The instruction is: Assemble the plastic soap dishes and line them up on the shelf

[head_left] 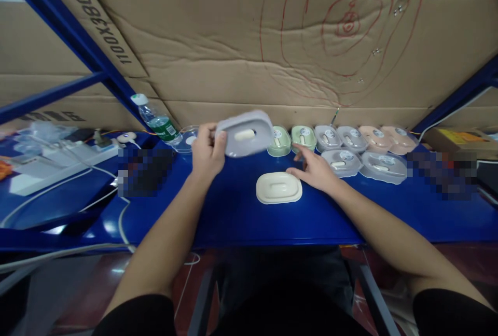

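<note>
My left hand (209, 152) grips a grey oval lid (229, 141) with a white raised piece at its middle, holding it tilted above the table. The fingers are closed on its left edge, thumb in front. A cream oval lid (278, 188) with a long recess lies flat on the blue table. My right hand (314, 170) is just beyond that lid's upper right rim, fingers apart and nothing in them. Its thumb tip is at the rim, though whether it touches I cannot tell. Close beyond those fingers sits a green lidded container (303, 140).
Along the back stand another green container (279, 142), grey ones (328, 138) and peach ones (399, 140); two larger grey ones (383, 166) sit in front. A water bottle (157, 121) leans at left, near a power strip (66, 165) and cables. Cardboard (202, 40) walls the back.
</note>
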Motion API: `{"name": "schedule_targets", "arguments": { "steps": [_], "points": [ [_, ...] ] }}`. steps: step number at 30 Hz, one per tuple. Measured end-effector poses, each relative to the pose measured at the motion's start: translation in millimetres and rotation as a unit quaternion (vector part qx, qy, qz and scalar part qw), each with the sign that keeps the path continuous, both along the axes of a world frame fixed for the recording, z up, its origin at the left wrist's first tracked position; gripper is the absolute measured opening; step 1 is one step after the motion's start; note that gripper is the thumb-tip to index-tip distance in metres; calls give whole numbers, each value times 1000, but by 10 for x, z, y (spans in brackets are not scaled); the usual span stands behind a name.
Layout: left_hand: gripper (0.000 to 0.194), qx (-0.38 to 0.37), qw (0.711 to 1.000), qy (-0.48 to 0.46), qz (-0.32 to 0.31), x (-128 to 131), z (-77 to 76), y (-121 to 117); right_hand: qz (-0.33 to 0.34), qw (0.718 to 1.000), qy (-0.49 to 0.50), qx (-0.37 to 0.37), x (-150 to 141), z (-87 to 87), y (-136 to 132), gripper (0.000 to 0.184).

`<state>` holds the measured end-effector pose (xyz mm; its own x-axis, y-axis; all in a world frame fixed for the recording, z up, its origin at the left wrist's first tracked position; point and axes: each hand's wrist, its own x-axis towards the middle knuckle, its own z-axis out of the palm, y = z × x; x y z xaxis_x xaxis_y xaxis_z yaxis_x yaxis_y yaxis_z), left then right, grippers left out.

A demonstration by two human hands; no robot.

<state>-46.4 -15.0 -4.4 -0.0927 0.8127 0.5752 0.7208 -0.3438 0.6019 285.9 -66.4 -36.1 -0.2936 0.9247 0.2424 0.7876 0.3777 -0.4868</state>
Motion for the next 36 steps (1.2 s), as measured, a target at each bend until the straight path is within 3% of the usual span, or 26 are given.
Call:
{"name": "schedule_targets", "arguments": {
  "steps": [3, 5, 7, 12, 16, 20, 24, 28, 32, 34, 36],
  "points": [
    [46, -51, 993, 58, -93, 202, 45, -183, 22, 995, 7, 100, 24, 40, -27, 119],
    [52, -119, 977, 113, -136, 320, 44, -264, 79, 985, -1, 156, 44, 67, -43, 128],
    [55, -175, 957, 155, -169, 401, 5, -293, 131, 977, -5, 167, 65, 86, -48, 129],
    [54, -250, 917, 206, -234, 435, -147, -234, 156, 986, -32, 49, 138, 84, -4, 123],
    [54, -283, 884, 272, -255, 427, -149, -255, 186, 980, -59, -25, 178, 84, 5, 117],
    [52, -277, 859, 319, -290, 461, -134, -331, 207, 975, -75, -41, 168, 50, -16, 119],
    [52, -275, 843, 339, -313, 478, -209, -324, 211, 973, -82, -39, 123, -98, 11, 124],
    [61, -281, 864, 315, -274, 413, -241, -219, 195, 976, -87, -29, 55, -237, 71, 124],
    [56, -233, 909, 191, -288, 151, -104, -34, 184, 978, -91, -33, 36, -264, 99, 119],
    [49, -170, 956, 141, -193, -91, -14, 89, 184, 978, -89, -30, 48, -262, 100, 119],
    [43, -92, 985, 145, -29, -388, 36, 226, 186, 978, -87, -26, 62, -265, 100, 118]
  ]
}}
